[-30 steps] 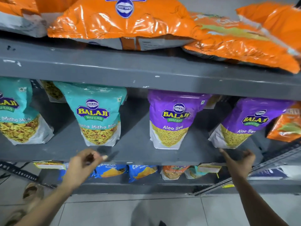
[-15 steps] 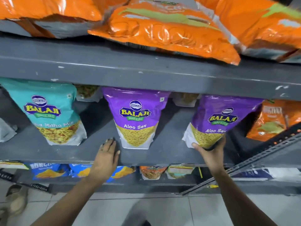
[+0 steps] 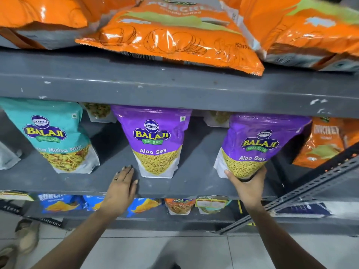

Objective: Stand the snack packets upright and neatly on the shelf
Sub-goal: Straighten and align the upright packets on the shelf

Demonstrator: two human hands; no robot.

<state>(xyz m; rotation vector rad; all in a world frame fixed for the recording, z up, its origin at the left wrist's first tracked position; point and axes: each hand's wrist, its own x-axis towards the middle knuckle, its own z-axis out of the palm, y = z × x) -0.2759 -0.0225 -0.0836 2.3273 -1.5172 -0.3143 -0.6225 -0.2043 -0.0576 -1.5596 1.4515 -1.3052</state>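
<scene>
On the grey middle shelf (image 3: 194,183), three stand-up packets are seen near the front edge. At the right end, a purple packet (image 3: 260,140) printed "BALAJI WAFERS" and "Aloo Sev" is gripped at its bottom by the right hand (image 3: 247,184), whose fingers are curled around the base; the packet is tilted, its top leaning toward the right. A second purple "Aloo Sev" packet (image 3: 155,140) with the same "BALAJI WAFERS" badge is stood upright at the middle of the shelf. The left hand (image 3: 122,188) is laid flat and open on the shelf's front edge, just beside the lower left corner of that packet, with nothing held; a ring is worn on one finger. Toward the left end, a teal packet (image 3: 52,133) marked "BALAJI WAFERS" and "Mitha Mix" is stood upright. An orange packet (image 3: 324,142) is seen leaning at the far right; its lettering is too blurred to read. On the upper shelf (image 3: 174,84), large orange bags (image 3: 171,35) are laid flat, with "POTATO" partly legible on one. Blue and orange packets are visible on the lower shelf (image 3: 136,220).
</scene>
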